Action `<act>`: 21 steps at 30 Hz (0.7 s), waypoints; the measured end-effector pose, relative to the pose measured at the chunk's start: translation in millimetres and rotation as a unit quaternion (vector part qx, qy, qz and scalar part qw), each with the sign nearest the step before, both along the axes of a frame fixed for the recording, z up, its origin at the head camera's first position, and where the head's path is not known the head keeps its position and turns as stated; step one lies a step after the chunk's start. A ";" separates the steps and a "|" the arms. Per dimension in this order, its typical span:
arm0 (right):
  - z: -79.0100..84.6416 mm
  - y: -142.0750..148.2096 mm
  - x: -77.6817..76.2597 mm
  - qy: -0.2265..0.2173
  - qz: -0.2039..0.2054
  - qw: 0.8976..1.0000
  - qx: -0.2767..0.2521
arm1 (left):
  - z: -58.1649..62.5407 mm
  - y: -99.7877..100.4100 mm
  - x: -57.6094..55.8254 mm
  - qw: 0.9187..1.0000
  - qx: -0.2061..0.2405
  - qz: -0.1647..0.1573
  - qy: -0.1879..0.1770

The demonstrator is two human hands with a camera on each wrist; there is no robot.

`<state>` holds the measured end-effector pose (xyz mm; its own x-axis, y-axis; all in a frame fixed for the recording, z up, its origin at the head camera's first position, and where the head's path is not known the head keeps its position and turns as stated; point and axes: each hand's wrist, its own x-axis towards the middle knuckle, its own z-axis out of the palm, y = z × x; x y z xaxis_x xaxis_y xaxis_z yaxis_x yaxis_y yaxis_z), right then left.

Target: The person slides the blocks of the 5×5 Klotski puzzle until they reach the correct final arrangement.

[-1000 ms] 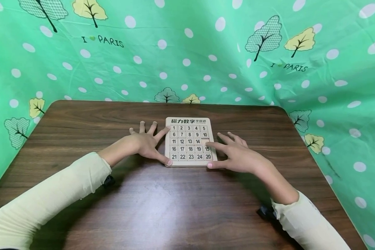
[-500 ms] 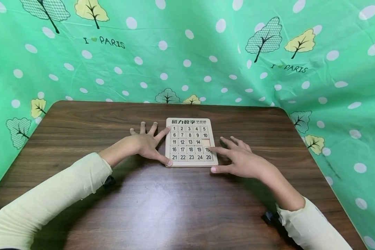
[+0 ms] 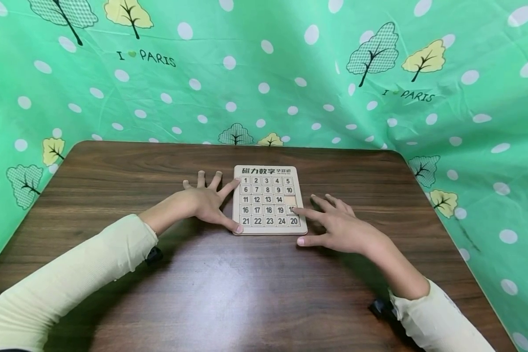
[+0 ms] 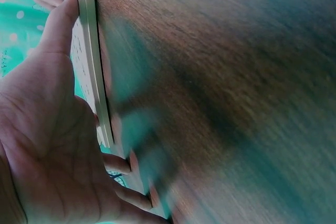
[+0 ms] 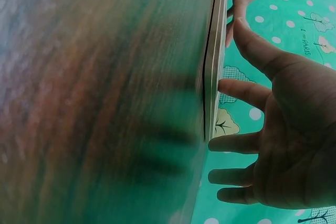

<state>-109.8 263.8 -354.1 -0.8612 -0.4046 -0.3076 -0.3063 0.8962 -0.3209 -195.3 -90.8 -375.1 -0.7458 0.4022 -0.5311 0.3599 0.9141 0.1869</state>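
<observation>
A sliding number puzzle (image 3: 264, 231) lies flat on the table, its numbered tiles in rows. An uncovered slot (image 3: 290, 200) shows at the right end of the middle row, below tile 10 (image 3: 289, 190). With fingers spread, my left hand (image 3: 202, 201) steadies the board's left side, thumb on the near corner and index finger at the upper left edge. My right hand (image 3: 345, 226) reaches in from the right. Its index fingertip touches tile 15 (image 3: 290, 210) and partly covers the number. The right thumb is off the board, beside its near right corner.
Dark wood-grain table (image 3: 229, 293) surrounds the puzzle. A green dotted cloth (image 3: 264, 63) printed with trees hangs behind and along the sides. A black wrist strap (image 3: 380, 309) sits under the right sleeve.
My right hand has drawn back slightly toward the near right, its index fingertip going from the slot's edge to tile 15, its thumb off the corner. The left hand stays still.
</observation>
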 end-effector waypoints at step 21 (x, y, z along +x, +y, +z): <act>-3.6 -3.1 -9.9 -0.013 -0.009 1.000 0.011 | -5.8 -0.3 -4.6 1.000 -0.006 0.000 -0.004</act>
